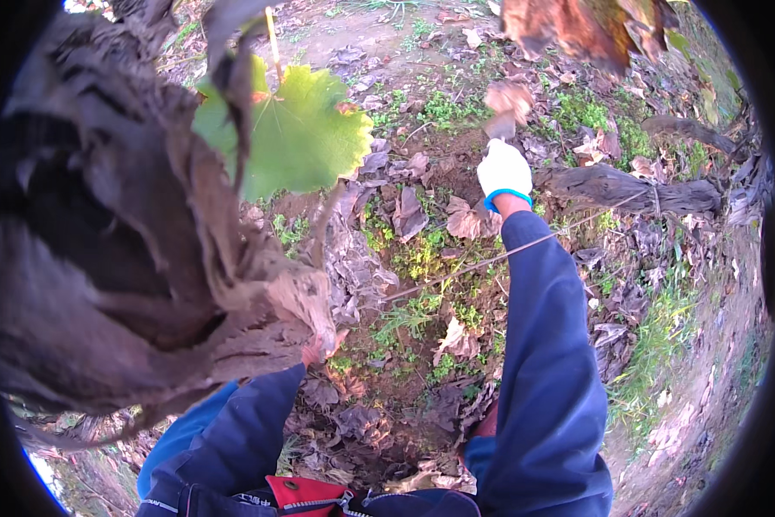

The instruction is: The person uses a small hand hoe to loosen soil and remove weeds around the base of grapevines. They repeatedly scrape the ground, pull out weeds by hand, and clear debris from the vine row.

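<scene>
My right hand (505, 169), in a white glove with a blue cuff, reaches forward low over the ground. Its fingers look closed on a blurred dried leaf (509, 102), grey near the glove and tan beyond; the blur hides its exact shape. Just right of the glove lies a thick woody vine trunk (626, 187). Only a sliver of my left hand (312, 353) shows, behind a big dried leaf (258, 304) close to the camera, so its fingers are hidden. Below both hands is soil (400, 381) strewn with brown leaves.
A green grape leaf (297, 136) hangs at upper left, a browned leaf (575, 29) at top right. One thin cane (465, 268) slants from the trunk past my right sleeve. Small green weeds (452, 110) and grass (659, 349) grow among the litter.
</scene>
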### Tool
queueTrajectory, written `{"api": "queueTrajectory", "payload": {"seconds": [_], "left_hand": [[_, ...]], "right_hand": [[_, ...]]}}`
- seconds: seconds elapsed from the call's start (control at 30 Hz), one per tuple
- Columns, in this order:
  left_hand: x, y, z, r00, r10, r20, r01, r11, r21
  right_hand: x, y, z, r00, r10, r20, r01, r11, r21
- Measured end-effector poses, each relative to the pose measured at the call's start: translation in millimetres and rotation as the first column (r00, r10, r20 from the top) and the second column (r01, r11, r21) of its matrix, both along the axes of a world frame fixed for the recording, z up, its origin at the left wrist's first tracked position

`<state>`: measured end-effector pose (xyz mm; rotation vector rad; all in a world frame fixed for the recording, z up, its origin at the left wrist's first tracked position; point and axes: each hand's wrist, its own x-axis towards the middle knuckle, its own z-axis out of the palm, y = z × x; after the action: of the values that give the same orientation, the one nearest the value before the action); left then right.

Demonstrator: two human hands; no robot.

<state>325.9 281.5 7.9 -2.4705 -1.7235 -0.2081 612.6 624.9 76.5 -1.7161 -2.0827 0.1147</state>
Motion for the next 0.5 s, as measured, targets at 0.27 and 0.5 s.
{"api": "queueTrajectory", "payload": {"seconds": [0.27, 0.5], "left_hand": [[2, 1, 2, 0.973, 0.151, 0.173, -0.118, 0.975, -0.186], [11, -1, 3, 0.988, 0.145, 0.051, -0.136, 0.979, -0.15]], "right_hand": [[-9, -21, 7, 0.896, 0.444, -0.012, -0.438, 0.877, -0.197], [-9, 18, -14, 0.933, -0.091, -0.349, 0.08, 0.996, -0.046]]}}
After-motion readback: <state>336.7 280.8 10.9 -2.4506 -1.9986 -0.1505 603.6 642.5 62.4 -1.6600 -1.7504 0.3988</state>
